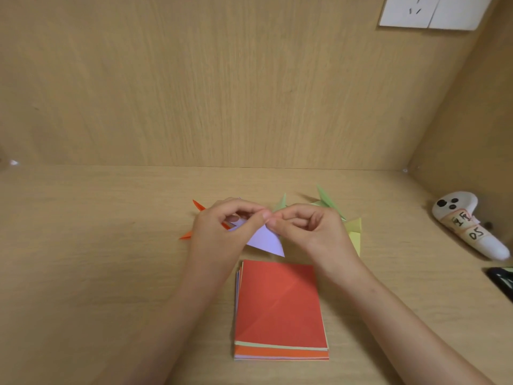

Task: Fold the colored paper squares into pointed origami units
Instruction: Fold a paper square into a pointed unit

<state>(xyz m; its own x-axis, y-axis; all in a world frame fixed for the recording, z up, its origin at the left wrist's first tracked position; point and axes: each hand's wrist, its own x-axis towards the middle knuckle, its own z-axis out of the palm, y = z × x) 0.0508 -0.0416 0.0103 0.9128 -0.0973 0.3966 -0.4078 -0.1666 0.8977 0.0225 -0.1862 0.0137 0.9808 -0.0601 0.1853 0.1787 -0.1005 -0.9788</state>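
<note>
A folded lilac paper piece [266, 240] hangs above the desk with a pointed corner toward me. My left hand [222, 232] pinches its upper left part, and my right hand [308, 232] pinches its top right edge; the fingertips of both meet at the top. Below lies a stack of colored paper squares [280, 307] with a creased red sheet on top. An orange pointed unit [197, 207] sticks out behind my left hand. Green pointed units [326, 200] and yellow ones [355, 234] lie behind my right hand, partly hidden.
The wooden desk [97, 259] ends at a wooden back wall, with a side wall at the right. A white handheld controller [466, 226] with handwritten labels lies at the right. A dark object [501, 279] shows at the right edge. A white wall socket [427, 12] sits top right.
</note>
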